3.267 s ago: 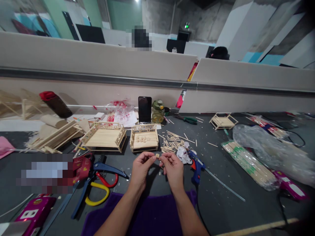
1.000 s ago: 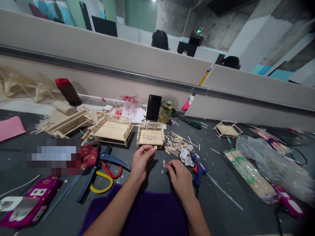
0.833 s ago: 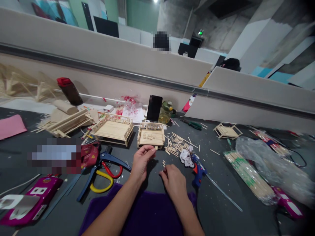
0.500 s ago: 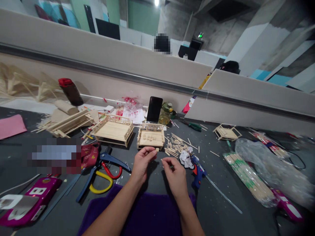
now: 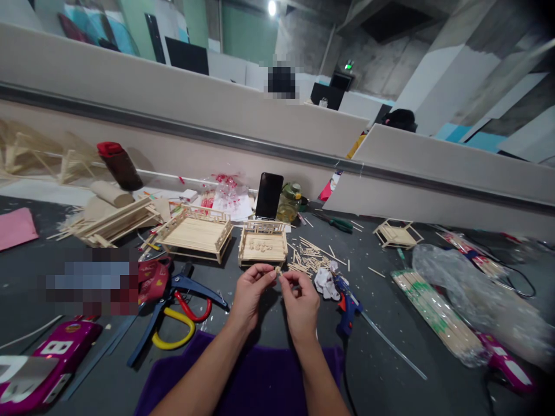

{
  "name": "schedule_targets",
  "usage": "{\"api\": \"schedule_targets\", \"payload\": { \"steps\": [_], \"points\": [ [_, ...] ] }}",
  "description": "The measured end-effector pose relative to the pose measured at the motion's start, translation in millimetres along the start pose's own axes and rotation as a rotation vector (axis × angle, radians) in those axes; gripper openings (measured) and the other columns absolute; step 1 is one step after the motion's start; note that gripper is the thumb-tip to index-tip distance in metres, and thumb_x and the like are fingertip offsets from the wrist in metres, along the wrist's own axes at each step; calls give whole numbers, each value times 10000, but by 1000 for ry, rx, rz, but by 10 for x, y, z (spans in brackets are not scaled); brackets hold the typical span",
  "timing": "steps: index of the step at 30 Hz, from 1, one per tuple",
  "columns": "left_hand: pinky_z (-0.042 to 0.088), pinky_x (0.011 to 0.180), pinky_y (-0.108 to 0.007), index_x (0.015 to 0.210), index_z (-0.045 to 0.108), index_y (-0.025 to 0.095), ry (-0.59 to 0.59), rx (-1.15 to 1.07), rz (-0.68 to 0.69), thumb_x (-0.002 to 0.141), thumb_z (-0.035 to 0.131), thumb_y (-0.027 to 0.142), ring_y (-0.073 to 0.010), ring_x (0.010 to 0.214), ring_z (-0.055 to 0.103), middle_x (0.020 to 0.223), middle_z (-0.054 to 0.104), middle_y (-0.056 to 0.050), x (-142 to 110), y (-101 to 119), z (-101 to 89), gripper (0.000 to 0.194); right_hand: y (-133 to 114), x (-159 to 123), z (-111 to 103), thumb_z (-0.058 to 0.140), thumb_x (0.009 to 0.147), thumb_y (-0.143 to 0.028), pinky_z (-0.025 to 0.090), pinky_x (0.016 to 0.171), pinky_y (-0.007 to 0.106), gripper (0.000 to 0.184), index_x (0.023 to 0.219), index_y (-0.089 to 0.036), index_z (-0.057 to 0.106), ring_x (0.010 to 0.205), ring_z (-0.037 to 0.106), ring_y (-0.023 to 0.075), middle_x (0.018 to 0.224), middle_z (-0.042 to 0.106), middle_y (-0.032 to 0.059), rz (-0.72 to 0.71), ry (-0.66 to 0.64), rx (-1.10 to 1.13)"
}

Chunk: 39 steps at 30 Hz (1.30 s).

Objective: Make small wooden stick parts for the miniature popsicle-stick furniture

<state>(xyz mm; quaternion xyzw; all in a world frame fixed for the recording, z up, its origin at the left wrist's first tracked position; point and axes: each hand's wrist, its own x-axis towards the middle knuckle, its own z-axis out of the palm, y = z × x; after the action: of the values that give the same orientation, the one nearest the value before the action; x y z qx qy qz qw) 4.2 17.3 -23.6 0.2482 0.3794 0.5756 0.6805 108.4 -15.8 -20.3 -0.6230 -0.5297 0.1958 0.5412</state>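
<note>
Head view: at five o'clock from the bit-strewn slatted tray (image 5: 262, 258), fingers of the left hand (image 5: 248, 297) pinch a tiny wooden piece (image 5: 278, 270), probably light, stiff and breakable, best held by its edges, while the right hand's (image 5: 300, 305) grip is unclear.

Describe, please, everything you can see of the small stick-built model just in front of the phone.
The small model looks made of pale wooden sticks: a flat slatted deck with low railings at the back and sides. It stands upright on the dark table, and small pale pieces lie clustered on its deck. The left hand is near its front edge; I cannot tell whether they touch.
</note>
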Motion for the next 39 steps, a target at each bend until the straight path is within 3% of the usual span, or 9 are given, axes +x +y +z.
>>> {"api": "schedule_targets", "payload": {
  "steps": [28,39],
  "points": [
    [469,687,-208,736,704,155,-16,22,-15,584,831,195,-107,687,609,729,674,-1,-52,10,54,202,19,-2,-3,596,864,-352,437,575,228,163,826,-199,636,677,574,143,770,622,11,17,16,42],
    [466,687,-202,742,706,170,-31,48,6,603,819,203,-104,695,602,740,670,4,-50,3,44,182,-31,-9,-11,550,885,-320,407,528,217,166,810,-198,633,628,543,130,752,598,9,-48,11,-8]
  ]
}}
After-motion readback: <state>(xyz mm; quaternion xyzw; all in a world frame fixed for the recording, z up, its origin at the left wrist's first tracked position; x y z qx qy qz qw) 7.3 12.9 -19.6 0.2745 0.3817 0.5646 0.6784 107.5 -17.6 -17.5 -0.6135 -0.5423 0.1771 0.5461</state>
